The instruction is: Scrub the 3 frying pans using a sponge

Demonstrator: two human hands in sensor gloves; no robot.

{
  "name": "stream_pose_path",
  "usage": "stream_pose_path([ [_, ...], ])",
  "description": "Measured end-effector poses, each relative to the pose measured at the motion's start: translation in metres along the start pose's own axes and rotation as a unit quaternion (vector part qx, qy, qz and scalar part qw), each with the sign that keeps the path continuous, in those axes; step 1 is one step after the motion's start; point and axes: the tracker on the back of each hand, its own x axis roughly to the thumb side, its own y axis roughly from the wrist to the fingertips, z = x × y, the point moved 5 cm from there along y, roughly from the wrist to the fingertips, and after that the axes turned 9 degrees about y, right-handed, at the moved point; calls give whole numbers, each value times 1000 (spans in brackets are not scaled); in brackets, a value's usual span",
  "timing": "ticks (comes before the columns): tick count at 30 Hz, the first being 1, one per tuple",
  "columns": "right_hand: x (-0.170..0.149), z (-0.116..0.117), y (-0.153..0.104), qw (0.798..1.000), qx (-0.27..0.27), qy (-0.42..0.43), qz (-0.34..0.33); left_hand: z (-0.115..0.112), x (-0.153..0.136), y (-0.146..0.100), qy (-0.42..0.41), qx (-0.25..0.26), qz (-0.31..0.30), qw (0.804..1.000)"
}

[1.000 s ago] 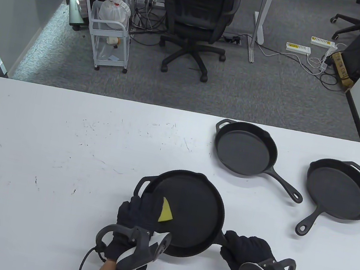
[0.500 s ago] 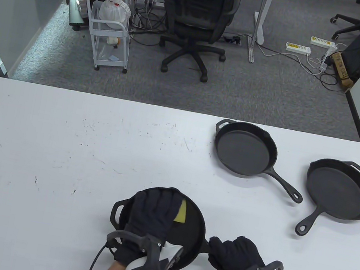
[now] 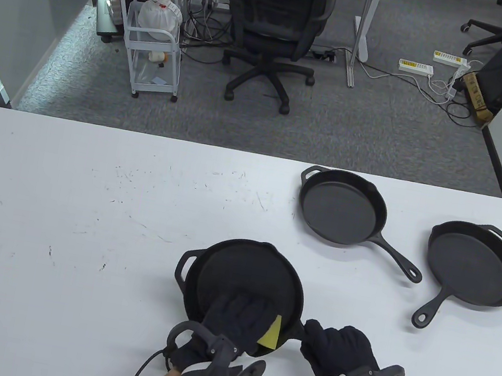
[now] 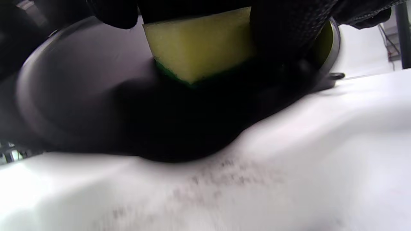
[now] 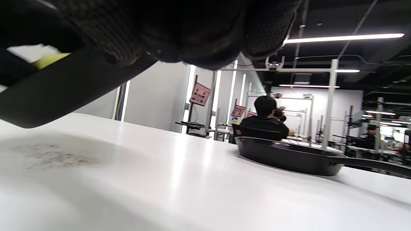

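Note:
A black cast-iron frying pan (image 3: 236, 272) is near the table's front edge, its handle end held off the white table (image 3: 60, 193). My left hand (image 3: 240, 315) presses a yellow sponge (image 3: 271, 337) with a green underside into the pan's near right part. The left wrist view shows my fingers (image 4: 282, 29) curled round the sponge (image 4: 199, 51) against the pan (image 4: 80, 93). My right hand (image 3: 332, 345) grips the pan's handle (image 5: 64, 93), which the glove hides in the table view. Two more black pans (image 3: 342, 206) (image 3: 472, 266) lie at the right.
The two other pans' handles (image 3: 400, 263) (image 3: 431, 309) point toward the front. One of these pans (image 5: 289, 157) shows in the right wrist view. Beyond the table's far edge stand an office chair (image 3: 274, 17) and a white cart (image 3: 152, 44).
The pan shifted toward me and left, then back away and right. My left hand drew the sponge from the pan's far side to its near right side. The right hand kept its grip.

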Motion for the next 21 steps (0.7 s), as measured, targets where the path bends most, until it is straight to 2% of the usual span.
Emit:
stream_pose_path([
  [1,6,2,-1,1000,5,-4,-13,7,-3,-1,45,22,21,999],
  [3,16,3,-3,999,1,-21,-38,8,-14,-1,85,34,67,994],
  [6,21,0,-5,998,-4,-43,-52,1,-45,-5,95,37,141,985],
  [7,19,-2,-6,998,-10,-44,-50,-1,-54,-7,88,32,159,983],
  [10,3,-9,-6,999,-23,-35,-9,-18,-70,-11,47,-19,154,987],
  [13,-11,-12,-6,999,-31,-29,25,-29,-58,-9,9,-72,96,993],
  [16,-13,-12,-7,998,-37,-30,41,-30,-33,-5,-3,-86,41,995],
  [18,-8,-12,-6,998,-44,-34,37,-20,-4,-3,10,-36,5,999],
  [21,0,-7,-4,999,-26,-35,11,-3,9,-1,51,14,11,999],
])
